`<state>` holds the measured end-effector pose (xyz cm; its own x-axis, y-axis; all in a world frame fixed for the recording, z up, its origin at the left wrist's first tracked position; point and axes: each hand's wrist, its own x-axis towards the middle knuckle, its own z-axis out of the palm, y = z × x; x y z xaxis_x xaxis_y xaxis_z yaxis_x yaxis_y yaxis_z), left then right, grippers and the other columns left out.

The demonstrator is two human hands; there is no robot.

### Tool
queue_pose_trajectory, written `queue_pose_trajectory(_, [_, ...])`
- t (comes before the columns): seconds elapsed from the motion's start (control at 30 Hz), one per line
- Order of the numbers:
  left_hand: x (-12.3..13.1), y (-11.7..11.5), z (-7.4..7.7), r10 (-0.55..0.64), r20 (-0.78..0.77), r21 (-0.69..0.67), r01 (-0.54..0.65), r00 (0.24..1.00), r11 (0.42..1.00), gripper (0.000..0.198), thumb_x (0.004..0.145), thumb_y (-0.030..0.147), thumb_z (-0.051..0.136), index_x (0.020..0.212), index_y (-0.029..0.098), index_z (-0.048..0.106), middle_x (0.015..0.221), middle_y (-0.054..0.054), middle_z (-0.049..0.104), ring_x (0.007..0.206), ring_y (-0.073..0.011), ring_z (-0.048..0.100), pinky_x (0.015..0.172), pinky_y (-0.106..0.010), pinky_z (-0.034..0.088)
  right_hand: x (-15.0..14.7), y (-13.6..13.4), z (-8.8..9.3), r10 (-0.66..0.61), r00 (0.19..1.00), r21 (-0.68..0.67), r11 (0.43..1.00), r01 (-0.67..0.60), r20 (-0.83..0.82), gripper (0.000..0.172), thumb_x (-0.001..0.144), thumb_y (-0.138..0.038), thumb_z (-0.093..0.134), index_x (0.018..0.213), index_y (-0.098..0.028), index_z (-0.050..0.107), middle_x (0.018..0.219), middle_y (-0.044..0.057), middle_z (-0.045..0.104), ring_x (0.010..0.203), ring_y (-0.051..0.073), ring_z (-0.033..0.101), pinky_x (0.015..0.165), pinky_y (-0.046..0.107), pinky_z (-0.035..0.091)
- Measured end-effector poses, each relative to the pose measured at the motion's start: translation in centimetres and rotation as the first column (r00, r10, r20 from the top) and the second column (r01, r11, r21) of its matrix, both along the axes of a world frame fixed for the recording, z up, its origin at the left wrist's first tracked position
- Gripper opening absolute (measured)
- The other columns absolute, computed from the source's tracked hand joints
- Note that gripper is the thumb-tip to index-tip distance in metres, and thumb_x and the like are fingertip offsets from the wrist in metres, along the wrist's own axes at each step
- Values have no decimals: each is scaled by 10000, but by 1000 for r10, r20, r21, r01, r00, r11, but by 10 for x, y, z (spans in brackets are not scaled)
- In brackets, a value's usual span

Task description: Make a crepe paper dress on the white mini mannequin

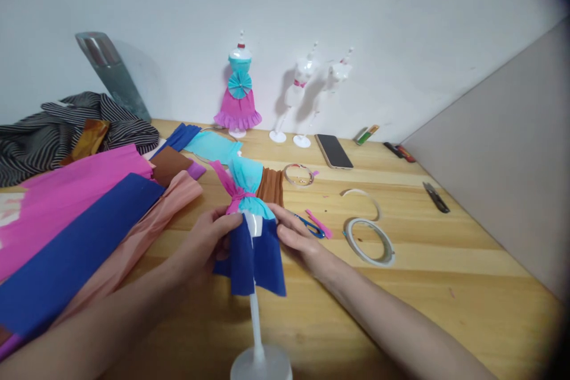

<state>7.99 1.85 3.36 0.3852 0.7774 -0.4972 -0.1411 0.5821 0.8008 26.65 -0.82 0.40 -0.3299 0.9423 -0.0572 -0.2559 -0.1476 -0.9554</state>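
Observation:
In front of me is a small white dress-form mannequin [255,314], its round base at the lower edge of the view. Light-blue crepe paper [246,173] covers its upper part, with a pink crepe paper tie [240,195] round the waist. A dark-blue piece of crepe paper [243,261] hangs below like a skirt, parted over the stand. My left hand [211,236] pinches its upper edge between thumb and fingers. On the other side, my right hand [297,237] holds the same blue paper at the top, fingertips partly behind it.
Crepe paper sheets, including a blue one [80,255], lie left beside a striped cloth [111,122]. A dressed mannequin [238,92] and two bare ones stand by the wall. Rightward are a phone [333,151], scissors [314,228], a tape roll [369,241] and a utility knife [436,198].

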Motion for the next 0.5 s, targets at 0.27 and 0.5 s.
queue_pose_trajectory(0.27, [-3,3,-13,15,-61,55,-11,998,998,318,700,430,675,691,174,487,516,81,334,411,-37,264,377,-181,137,20,9,11,47,974,-123,992,-20,222,363,619,-436,784,595,-162,547,561,-48,461,526,83,373,547,236,293])
queue_pose_trajectory(0.5, [1,-5,-13,-36,-76,1,36,996,999,336,689,462,670,704,177,494,517,74,366,410,-46,303,378,-184,138,26,6,36,37,975,-77,997,-20,219,323,691,-424,740,652,-168,548,581,-40,472,538,89,389,534,226,297])
